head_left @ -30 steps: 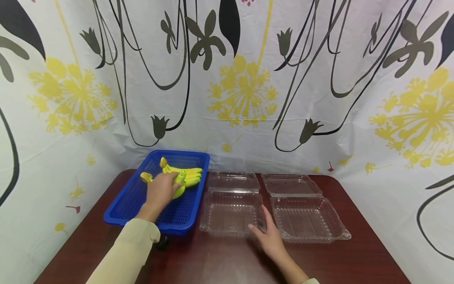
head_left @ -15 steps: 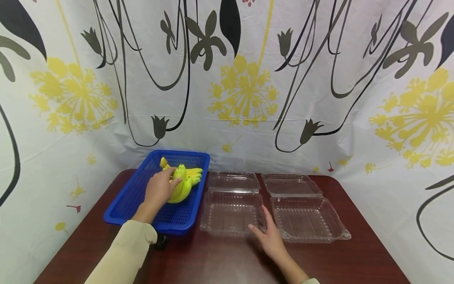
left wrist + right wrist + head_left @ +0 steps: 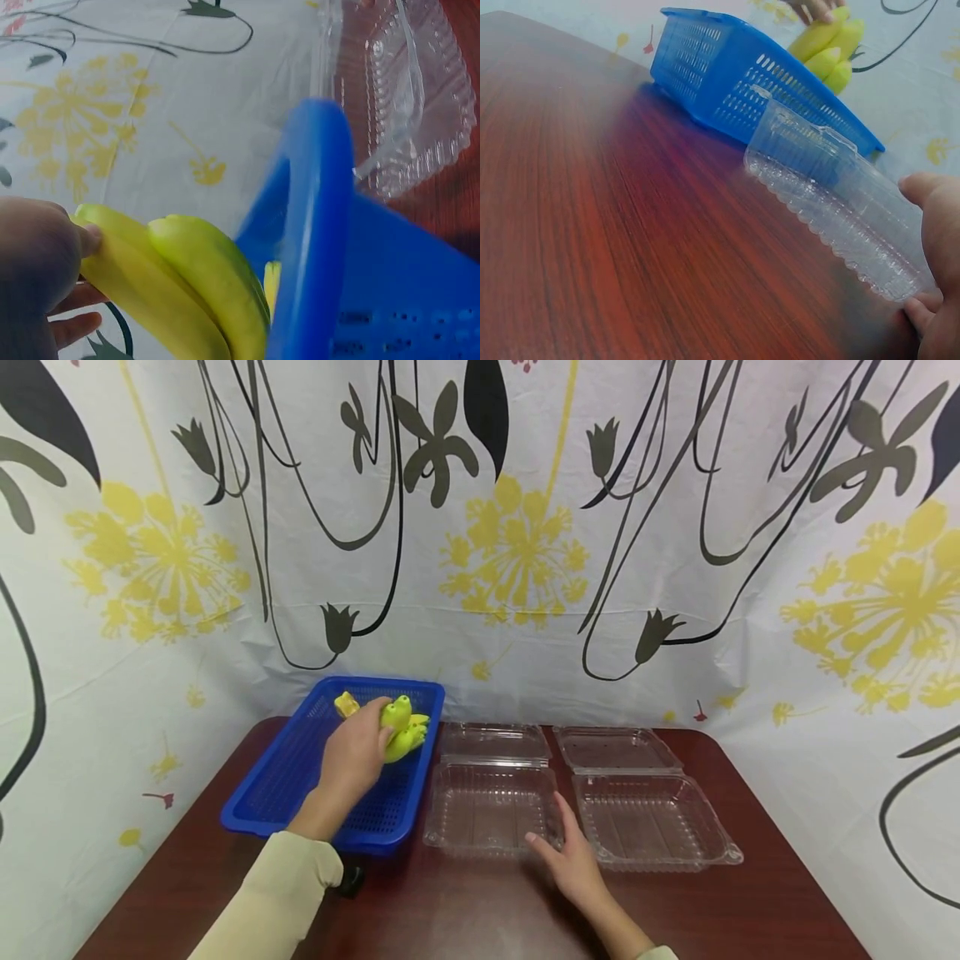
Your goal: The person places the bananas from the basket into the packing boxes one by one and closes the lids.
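Note:
My left hand [image 3: 356, 752] grips a bunch of yellow-green bananas [image 3: 172, 277] near its tips, thumb on one side and fingers on the other. The bunch is held up over the blue plastic basket [image 3: 262, 806], close to its right rim. Another banana bunch [image 3: 347, 704] lies in the basket, mostly hidden behind the hand and the held bunch. My right hand [image 3: 576, 864] holds the near right corner of an open clear plastic clamshell container [image 3: 487, 810]. In the right wrist view, its thumb is near the rim and a finger is low at the corner.
A second open clear clamshell [image 3: 648, 818] lies to the right of the first. Their lids [image 3: 495, 743] are folded back toward the patterned cloth [image 3: 517, 677] behind the dark red wooden table [image 3: 450, 910]. The basket stands left of the containers.
My left hand has raised the banana bunch from the basket floor, turned it, and carried it slightly right toward the basket's right rim. The right hand and both containers stay in place.

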`<control>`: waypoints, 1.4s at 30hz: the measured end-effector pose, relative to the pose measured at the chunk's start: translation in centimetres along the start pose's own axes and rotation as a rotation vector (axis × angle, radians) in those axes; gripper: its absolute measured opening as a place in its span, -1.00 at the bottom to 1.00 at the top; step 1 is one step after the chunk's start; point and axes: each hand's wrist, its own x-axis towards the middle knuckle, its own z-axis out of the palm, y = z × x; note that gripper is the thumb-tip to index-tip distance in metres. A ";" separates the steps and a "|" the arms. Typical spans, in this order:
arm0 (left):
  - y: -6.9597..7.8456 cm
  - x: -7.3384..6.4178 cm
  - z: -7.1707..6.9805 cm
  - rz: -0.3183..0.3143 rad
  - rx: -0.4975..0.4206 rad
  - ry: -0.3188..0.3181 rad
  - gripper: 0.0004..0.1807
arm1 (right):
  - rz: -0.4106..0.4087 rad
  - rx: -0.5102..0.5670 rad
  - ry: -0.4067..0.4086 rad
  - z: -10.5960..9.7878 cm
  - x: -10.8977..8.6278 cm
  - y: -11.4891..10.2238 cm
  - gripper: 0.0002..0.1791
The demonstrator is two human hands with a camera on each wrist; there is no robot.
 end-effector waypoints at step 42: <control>10.3 -2.3 5.4 0.521 -0.226 0.016 -0.59 | -0.015 0.039 0.029 0.3 0.0 0.5 -0.10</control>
